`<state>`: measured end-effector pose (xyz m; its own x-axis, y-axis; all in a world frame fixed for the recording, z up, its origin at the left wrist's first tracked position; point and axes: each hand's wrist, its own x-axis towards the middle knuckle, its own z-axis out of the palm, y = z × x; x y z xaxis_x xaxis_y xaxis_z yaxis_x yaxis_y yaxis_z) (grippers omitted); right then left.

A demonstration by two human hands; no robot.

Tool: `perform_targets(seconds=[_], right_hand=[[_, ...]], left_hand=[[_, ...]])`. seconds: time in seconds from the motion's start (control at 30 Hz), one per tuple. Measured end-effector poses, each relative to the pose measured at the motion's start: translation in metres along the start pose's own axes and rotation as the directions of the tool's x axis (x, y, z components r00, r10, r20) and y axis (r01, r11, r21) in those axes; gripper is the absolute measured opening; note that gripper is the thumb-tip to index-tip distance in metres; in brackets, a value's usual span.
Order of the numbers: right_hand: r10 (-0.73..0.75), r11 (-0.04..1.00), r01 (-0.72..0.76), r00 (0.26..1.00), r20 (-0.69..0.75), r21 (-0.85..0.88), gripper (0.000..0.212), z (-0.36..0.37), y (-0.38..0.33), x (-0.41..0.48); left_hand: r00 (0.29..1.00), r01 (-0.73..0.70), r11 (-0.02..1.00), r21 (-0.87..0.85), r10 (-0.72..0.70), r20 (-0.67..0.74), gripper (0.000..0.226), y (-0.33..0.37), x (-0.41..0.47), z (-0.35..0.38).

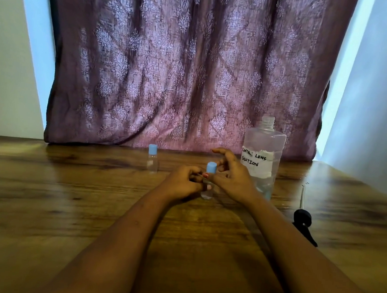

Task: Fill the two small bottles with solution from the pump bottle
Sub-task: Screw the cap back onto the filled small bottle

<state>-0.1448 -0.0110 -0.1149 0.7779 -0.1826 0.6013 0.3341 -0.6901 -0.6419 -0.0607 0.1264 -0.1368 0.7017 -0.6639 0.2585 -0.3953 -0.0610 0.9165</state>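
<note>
As my left fingers [193, 170] clamp the capped near bottle [207, 193], my right fingers [225, 163] hang loose. The far bottle [152, 164] stands capped; fills unclear.

Single head-worn wide-angle view. It faces forward and down across the brown wood-grain tabletop [69, 206] to a purple patterned curtain [182, 65] at the far edge. Forearms enter from the bottom; left hand [183, 184] and right hand [233, 179] sit close, mid-frame.

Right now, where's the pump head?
Head view: the black pump head lies on the wooden table at the right, to the right of the open solution bottle and nearer the camera.
</note>
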Motion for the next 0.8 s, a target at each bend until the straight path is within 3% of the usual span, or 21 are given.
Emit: perform_targets(seconds=[0.17, 0.4, 0.57, 0.7, 0.8], right_hand=[[0.006, 0.997, -0.011, 0.998, 0.062, 0.072, 0.063, 0.0002, 0.0, -0.0003], [0.008, 1.0, -0.008, 1.0, -0.002, 0.012, 0.064, 0.0003, 0.0019, 0.0007], [0.01, 0.997, -0.016, 0.997, 0.079, 0.073, 0.066, 0.0013, 0.0032, -0.0002], [0.021, 0.999, -0.022, 0.999, 0.029, 0.047, 0.053, 0.0024, 0.0037, 0.0004], [0.025, 0.999, -0.025, 1.0, -0.003, -0.024, 0.057, 0.0023, 0.0039, 0.0011]], left_hand=[[1.0, 0.009, 1.0, -0.026, -0.009, -0.014, 0.025, -0.0007, 0.0004, 0.0], [1.0, -0.017, 1.0, 0.003, 0.017, -0.012, 0.026, -0.0011, 0.0007, 0.0011], [1.0, -0.002, 1.0, -0.014, 0.002, 0.001, 0.023, -0.005, 0.0029, 0.0006], [1.0, -0.022, 1.0, -0.012, 0.022, 0.007, 0.023, -0.0052, 0.0031, 0.0016], [1.0, -0.006, 1.0, -0.002, 0.006, 0.002, 0.027, -0.0045, 0.0028, 0.0003]])
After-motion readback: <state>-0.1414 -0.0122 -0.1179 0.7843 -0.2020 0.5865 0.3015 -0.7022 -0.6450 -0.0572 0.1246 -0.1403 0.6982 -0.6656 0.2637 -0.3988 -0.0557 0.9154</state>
